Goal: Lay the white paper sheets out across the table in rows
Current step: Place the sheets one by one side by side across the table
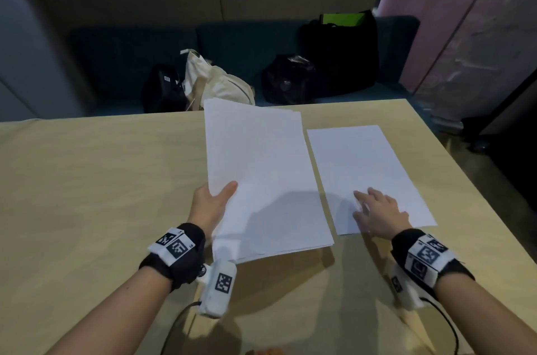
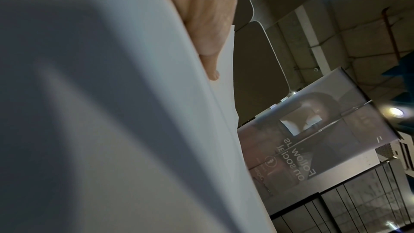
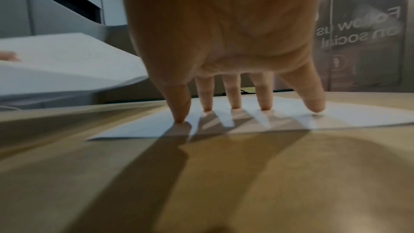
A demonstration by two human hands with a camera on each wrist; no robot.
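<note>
My left hand (image 1: 213,202) holds a stack of white paper sheets (image 1: 261,174) above the table, thumb on top near its left edge. The stack (image 2: 112,112) fills most of the left wrist view, with my left hand (image 2: 208,24) against its edge. A single white sheet (image 1: 363,168) lies flat on the table to the right of the stack. My right hand (image 1: 377,212) rests on that sheet's near end with fingers straight and spread. In the right wrist view my right hand (image 3: 224,95) touches the sheet (image 3: 336,118) with all fingertips (image 3: 180,120); the lifted stack (image 3: 67,63) is at the left.
The light wooden table (image 1: 101,194) stretches wide to the left and toward me. Its far edge runs just behind the papers; its right edge (image 1: 479,189) is close to the single sheet. Behind it a dark bench holds black bags (image 1: 340,58) and a cream tote (image 1: 215,81).
</note>
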